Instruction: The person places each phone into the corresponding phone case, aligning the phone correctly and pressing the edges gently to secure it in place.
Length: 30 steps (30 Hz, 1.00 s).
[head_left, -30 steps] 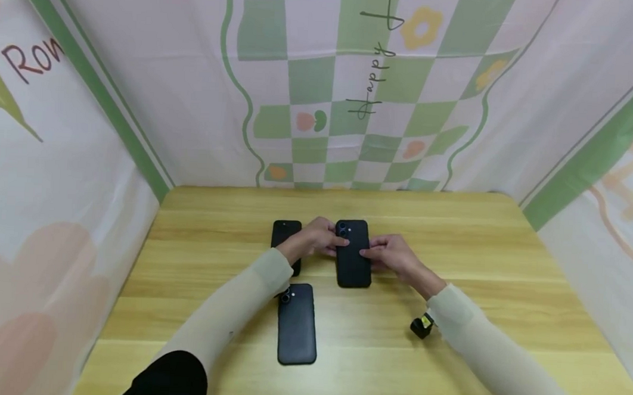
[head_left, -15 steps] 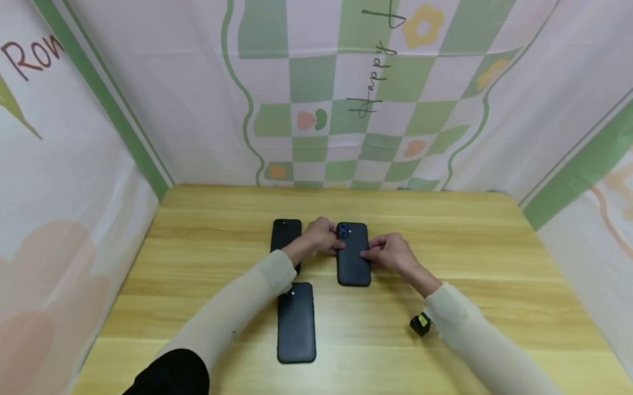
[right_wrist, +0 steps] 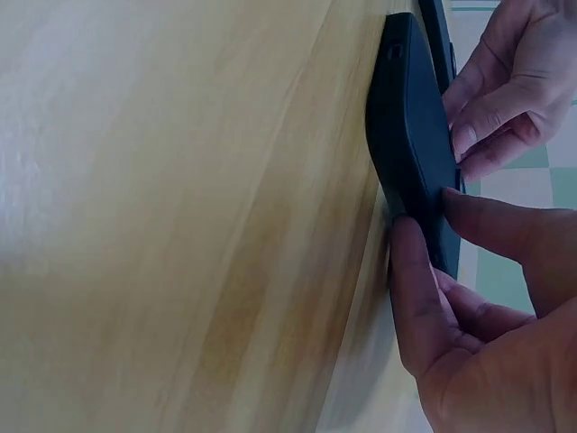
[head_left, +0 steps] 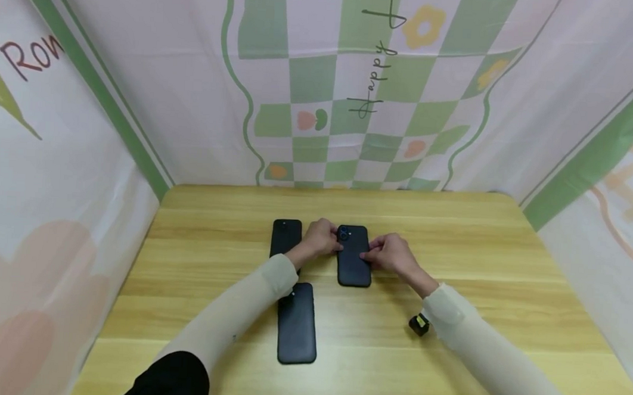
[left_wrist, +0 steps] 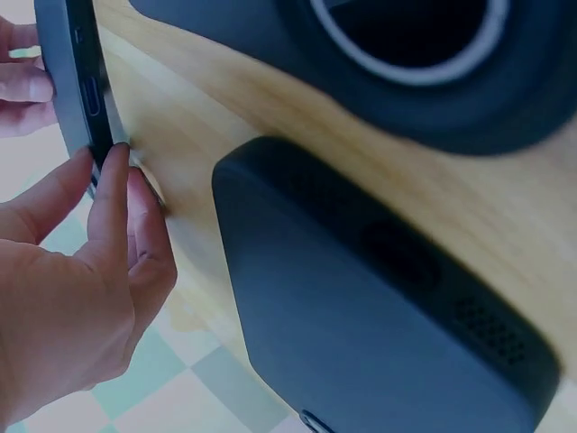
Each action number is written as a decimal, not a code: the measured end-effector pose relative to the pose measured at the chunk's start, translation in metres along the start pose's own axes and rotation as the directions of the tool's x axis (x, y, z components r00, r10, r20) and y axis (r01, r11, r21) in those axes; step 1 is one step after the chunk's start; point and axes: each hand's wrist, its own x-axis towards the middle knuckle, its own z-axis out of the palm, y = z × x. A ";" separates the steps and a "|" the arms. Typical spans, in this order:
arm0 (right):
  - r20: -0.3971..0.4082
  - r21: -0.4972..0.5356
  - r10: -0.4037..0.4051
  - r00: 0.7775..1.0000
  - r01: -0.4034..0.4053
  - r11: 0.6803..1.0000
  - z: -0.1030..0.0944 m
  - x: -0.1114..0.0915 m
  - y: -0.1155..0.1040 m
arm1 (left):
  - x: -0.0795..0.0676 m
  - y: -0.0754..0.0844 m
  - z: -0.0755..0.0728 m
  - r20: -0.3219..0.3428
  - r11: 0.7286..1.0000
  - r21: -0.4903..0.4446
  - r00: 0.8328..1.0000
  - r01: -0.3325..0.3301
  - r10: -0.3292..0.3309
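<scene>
A dark phone (head_left: pixel 353 262) lies back up near the middle of the table, its camera end facing away. My left hand (head_left: pixel 321 238) pinches its left edge close to the cameras. From the other side my right hand (head_left: pixel 393 253) pinches the right edge between thumb and fingers. In the right wrist view, both the right hand (right_wrist: pixel 500 334) and the left hand (right_wrist: pixel 523 90) grip the phone (right_wrist: pixel 406 135), which sits at or just above the wood; I cannot tell which. The left wrist view has the left hand (left_wrist: pixel 86 298) on the phone's edge (left_wrist: pixel 77 81).
A second dark phone (head_left: pixel 286 236) lies to the left, partly under the left wrist. A third phone (head_left: pixel 297 331) lies nearer the front, its top covered by the sleeve. The wooden table (head_left: pixel 372 355) meets patterned cloth (head_left: pixel 347 127) at the back. A small black device (head_left: pixel 419 324) sits at the right wrist.
The held phone's camera end has come down and slightly nearer. My left hand has shifted a little down with it. The other two phones have not moved.
</scene>
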 end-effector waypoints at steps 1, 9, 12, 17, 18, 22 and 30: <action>-0.004 -0.021 -0.009 1.000 0.009 1.000 0.000 0.000 0.000 | 0.000 0.000 0.000 0.002 1.000 0.011 1.000 0.004 -0.004; -0.011 -0.106 -0.060 0.998 0.059 0.993 -0.004 0.001 0.002 | -0.001 -0.003 -0.003 0.020 0.997 0.066 0.999 -0.030 0.029; 0.018 -0.152 -0.104 0.994 0.106 0.983 -0.007 0.000 0.003 | -0.007 -0.004 -0.004 0.010 0.997 0.060 0.999 -0.050 0.049; 0.081 -0.236 -0.203 0.976 0.217 0.947 -0.013 0.000 0.005 | -0.023 -0.001 -0.013 0.017 0.995 0.058 0.997 -0.076 0.076; 0.089 -0.254 -0.226 0.970 0.242 0.936 -0.014 0.000 0.005 | -0.026 -0.001 -0.016 0.017 0.993 0.079 0.996 -0.086 0.084; 0.081 -0.377 -0.323 0.943 0.329 0.866 -0.020 -0.002 0.007 | -0.037 -0.003 -0.027 -0.010 0.972 0.203 0.992 -0.123 0.127; 0.049 -0.548 -0.427 0.903 0.382 0.744 -0.025 -0.018 0.006 | -0.065 -0.025 -0.060 -0.046 0.897 0.402 0.974 -0.186 0.223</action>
